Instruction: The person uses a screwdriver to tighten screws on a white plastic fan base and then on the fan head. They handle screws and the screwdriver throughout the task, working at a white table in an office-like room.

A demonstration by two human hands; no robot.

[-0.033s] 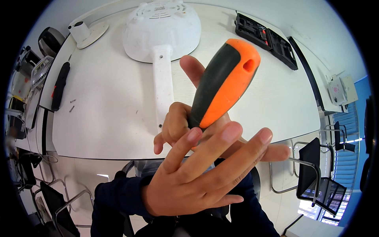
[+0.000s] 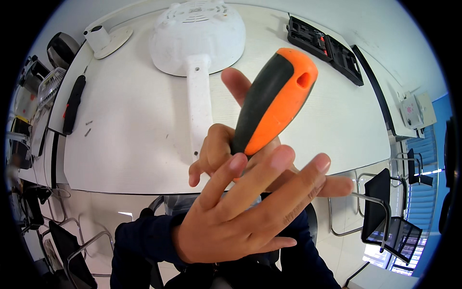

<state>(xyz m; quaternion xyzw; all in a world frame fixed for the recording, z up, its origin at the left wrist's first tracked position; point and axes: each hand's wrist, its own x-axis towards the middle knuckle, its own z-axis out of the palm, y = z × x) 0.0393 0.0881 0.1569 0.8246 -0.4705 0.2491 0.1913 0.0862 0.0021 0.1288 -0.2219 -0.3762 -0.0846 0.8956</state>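
A screwdriver handle [image 2: 276,103], orange and black with a hanging hole, points up toward me, its butt end uppermost. My right hand [image 2: 219,149] is behind it, fingers curled about its lower end; one finger sticks out past the handle. The shaft is hidden by my hands. In front, my left hand [image 2: 240,221] shows its back, with fingers stretched and spread; the fingertips lie over the handle's lower end, and I cannot tell whether they touch it. Beyond both hands, a white appliance [image 2: 199,41] with a vented round body and long neck lies on the table.
The white table [image 2: 120,159] also bears a slim black powered screwdriver [image 2: 73,106], loose screws [image 2: 87,132], and a white round stand [image 2: 113,43]. An open black tool case [image 2: 325,48] lies at the far right. Black chairs [image 2: 378,207] stand beyond the table's near edge.
My left hand's fingertips have shifted very slightly upward. The screwdriver and my right hand are almost unmoved.
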